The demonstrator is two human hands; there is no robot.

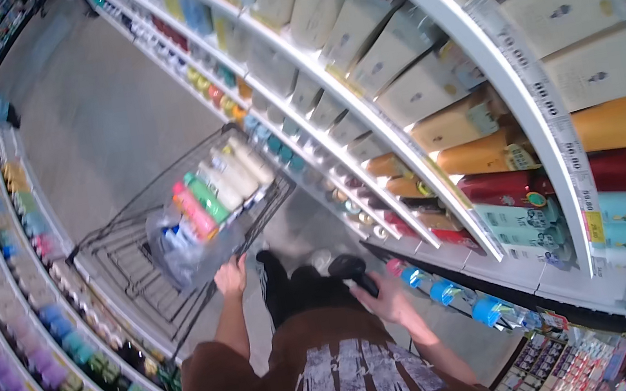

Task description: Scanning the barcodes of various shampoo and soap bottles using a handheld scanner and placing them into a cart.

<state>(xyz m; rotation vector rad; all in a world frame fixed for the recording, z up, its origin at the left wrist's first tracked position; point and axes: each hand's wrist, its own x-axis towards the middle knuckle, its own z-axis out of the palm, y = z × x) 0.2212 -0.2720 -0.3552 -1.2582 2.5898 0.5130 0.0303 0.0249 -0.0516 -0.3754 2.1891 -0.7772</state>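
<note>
My left hand (231, 276) is closed around the handle bar of a wire shopping cart (143, 292). In my right hand (386, 298) is a black handheld barcode scanner (354, 272), held by its grip beside my body. Several cream bottles (231, 172), a green bottle (206, 198) and a pink bottle (194, 210) lie side by side in the cart. Next to them is a clear plastic bag (177, 258) with blue and white items inside.
White shelves (523, 79) with pump bottles, gold tubes (492, 153) and price labels rise close on the right. Shelves of bottles (24, 287) line the left. Boxed goods (535, 369) stand at lower right. The grey aisle floor (64, 82) runs ahead between the shelves.
</note>
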